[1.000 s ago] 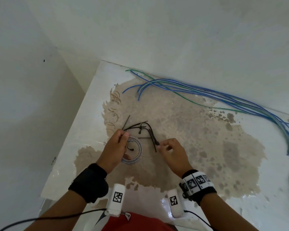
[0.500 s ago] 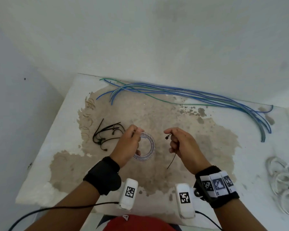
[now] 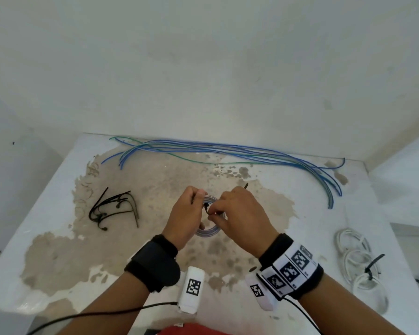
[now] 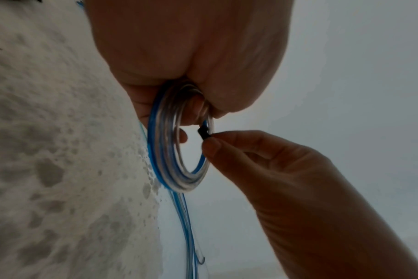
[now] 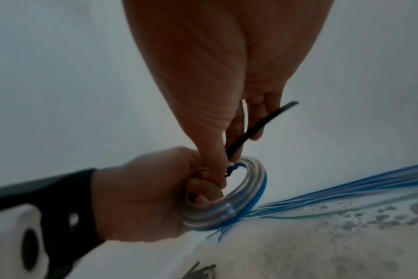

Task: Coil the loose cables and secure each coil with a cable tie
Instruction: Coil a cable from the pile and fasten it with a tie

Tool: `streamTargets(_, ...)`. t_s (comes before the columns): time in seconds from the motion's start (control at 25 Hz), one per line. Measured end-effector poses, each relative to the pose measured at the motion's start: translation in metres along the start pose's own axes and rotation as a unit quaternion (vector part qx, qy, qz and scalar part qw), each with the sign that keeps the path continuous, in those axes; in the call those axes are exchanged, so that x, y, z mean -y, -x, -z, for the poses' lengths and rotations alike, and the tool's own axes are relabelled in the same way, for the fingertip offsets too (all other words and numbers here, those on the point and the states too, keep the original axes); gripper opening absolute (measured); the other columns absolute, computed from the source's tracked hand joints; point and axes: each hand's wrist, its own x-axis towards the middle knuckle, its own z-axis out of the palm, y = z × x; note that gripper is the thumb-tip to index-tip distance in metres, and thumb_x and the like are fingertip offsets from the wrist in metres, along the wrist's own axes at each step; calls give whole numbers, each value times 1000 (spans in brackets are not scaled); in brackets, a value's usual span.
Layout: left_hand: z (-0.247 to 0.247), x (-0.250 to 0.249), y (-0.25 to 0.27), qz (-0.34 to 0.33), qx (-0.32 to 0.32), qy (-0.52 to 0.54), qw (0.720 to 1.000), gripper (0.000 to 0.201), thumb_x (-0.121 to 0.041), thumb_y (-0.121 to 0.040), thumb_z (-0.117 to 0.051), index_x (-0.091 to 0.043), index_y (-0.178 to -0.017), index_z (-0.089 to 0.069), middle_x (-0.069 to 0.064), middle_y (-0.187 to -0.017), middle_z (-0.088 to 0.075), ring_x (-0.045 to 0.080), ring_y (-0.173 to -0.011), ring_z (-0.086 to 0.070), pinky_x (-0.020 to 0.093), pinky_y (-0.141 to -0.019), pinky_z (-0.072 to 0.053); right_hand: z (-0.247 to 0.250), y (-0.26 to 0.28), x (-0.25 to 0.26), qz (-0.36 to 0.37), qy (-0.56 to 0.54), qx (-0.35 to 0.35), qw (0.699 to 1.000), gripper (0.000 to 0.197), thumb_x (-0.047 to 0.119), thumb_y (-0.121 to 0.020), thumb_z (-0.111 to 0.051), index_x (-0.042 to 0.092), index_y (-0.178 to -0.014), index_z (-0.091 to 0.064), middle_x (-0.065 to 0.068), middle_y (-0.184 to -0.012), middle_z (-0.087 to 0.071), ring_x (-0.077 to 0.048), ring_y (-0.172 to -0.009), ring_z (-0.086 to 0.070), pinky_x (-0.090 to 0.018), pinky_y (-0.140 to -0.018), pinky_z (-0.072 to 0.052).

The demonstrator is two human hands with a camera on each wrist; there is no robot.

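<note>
My left hand grips a small coil of clear and blue cable, held up above the stained table. My right hand pinches a black cable tie with its head at the inner edge of the coil. The tie's tail sticks out past my right fingers. Several loose blue and green cables lie along the table's far edge. A bunch of black cable ties lies to the left.
White coils of cable with a black tie lie at the table's right edge. White walls close in behind and on the left. A black wire runs from my left wrist device over the near edge.
My right hand took one tie from the black bunch and carried it to the coil. Both hands now meet at the coil, which is lifted off the table.
</note>
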Motion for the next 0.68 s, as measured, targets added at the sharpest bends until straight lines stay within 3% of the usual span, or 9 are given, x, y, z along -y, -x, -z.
streamTargets(0.12,-16,-6,1,-12,-13,1,1000,26,-31,-107,-43,-11,-93,-52,-1,-73,-52,6,-48,-45,30,-49,-49,-5,4,-14,15,116,-51,992,10,35,-81,-78,31,-72,-77,10,-63,-60,-20,-73,-46,-36,-90,-38)
streamTargets(0.24,-28,-5,1,-11,-27,0,1000,24,-31,-106,-45,-14,-92,-53,1,-72,-51,7,-51,-44,32,-50,-48,-7,6,-20,13,169,-98,981,15,35,-83,-75,30,-69,-72,10,-64,-59,-25,-82,-54,-45,-106,-30)
streamTargets(0.4,-37,-2,2,-5,-68,2,998,18,-34,-104,-48,-20,-94,-54,1,-80,-61,14,-63,-53,43,-63,-53,-2,6,-23,31,206,-140,968,19,36,-86,-73,29,-68,-70,12,-64,-56,-24,-86,-54,-45,-105,-26)
streamTargets(0.56,-40,-4,-1,33,-74,58,995,16,-32,-104,-48,-18,-105,-55,4,-86,-62,11,-56,-51,34,-53,-49,0,1,-23,38,219,-165,961,20,37,-88,-74,30,-69,-70,13,-63,-54,-23,-87,-52,-43,-104,-24)
streamTargets(0.68,-37,-7,-5,90,-30,99,991,22,-29,-103,-48,-13,-106,-63,2,-82,-57,8,-53,-44,28,-51,-45,-1,-1,-26,49,228,-165,958,19,37,-86,-78,30,-70,-69,13,-63,-55,-24,-88,-52,-44,-104,-23)
